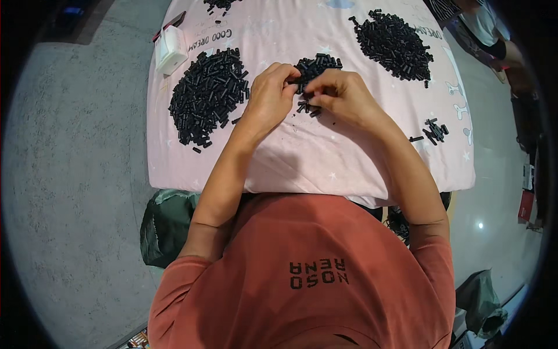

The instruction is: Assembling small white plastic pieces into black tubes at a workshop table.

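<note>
Both my hands work over a small pile of short black cylindrical pieces on a pink cloth. My left hand is at the pile's left side, its thumb and fingertips closed together by the black pieces. My right hand faces it from the right with curled fingers pinched near a few loose black pieces. The fingertips overlap the dark pile, so whatever either hand pinches cannot be made out.
A large heap of black pieces lies left, another heap far right. A small cluster sits beside my right forearm. A white box stands at the left edge of the cloth-covered table. Another person is at the far right.
</note>
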{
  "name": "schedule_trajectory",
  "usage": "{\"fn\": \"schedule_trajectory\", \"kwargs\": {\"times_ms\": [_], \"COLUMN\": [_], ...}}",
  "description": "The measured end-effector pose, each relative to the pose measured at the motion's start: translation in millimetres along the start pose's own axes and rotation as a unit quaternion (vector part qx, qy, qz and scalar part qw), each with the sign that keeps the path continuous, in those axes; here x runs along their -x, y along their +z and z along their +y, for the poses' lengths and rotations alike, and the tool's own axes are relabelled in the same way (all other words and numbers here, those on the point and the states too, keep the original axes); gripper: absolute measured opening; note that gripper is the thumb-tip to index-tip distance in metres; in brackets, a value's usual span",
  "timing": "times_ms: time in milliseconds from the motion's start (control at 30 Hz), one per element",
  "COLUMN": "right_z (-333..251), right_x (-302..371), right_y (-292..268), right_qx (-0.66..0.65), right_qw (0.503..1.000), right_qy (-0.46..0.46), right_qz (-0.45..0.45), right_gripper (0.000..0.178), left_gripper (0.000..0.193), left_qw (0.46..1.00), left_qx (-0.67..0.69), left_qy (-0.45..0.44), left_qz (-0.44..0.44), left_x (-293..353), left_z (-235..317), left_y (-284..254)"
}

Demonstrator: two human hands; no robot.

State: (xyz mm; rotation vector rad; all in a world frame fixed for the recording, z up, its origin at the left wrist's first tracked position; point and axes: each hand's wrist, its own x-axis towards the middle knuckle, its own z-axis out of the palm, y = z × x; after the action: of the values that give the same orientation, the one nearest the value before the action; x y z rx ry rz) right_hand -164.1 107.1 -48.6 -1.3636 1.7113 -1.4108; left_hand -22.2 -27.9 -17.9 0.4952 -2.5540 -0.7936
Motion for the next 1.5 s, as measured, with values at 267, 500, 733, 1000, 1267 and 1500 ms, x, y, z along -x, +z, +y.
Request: {"fn": "schedule_trajectory", "kwargs": {"times_ms": [267,500,733,1000,1267,1500], "right_z": [3.0,10.6,0.9,-17.0,-10.8,-8.2], "right_x": [-15.8,-15.1,-11.5,-4.5,-4.0,-6.3], "right_y": [-36.3,-33.0,-21.5,-19.3,-13.5,-16.8], "right_qx": [-0.253,-0.293,-0.262,-0.268,-0.321,-0.313], "right_qw": [0.930,0.919,0.952,0.951,0.935,0.942], "right_qy": [0.068,0.097,0.104,0.150,0.141,0.120], "right_qz": [0.259,0.246,0.120,-0.036,-0.060,-0.007], "right_gripper": [0.015,0.013,0.009,0.010,0.012,0.014], "left_gripper": [0.015,0.021,0.021,0.023,0.026,0.012], "left_qw": [0.999,0.997,0.999,0.990,0.990,0.995], "left_qx": [0.040,-0.069,0.014,0.066,0.066,0.033], "left_qy": [0.016,0.034,0.031,0.059,0.082,-0.031], "left_qz": [0.000,-0.020,0.020,0.113,0.099,0.092], "left_x": [1.8,-1.3,4.4,13.8,18.0,24.9], "left_z": [13.6,23.3,20.2,30.0,28.1,-0.6], "left_y": [12.2,21.0,20.7,10.8,10.4,-29.8]}}
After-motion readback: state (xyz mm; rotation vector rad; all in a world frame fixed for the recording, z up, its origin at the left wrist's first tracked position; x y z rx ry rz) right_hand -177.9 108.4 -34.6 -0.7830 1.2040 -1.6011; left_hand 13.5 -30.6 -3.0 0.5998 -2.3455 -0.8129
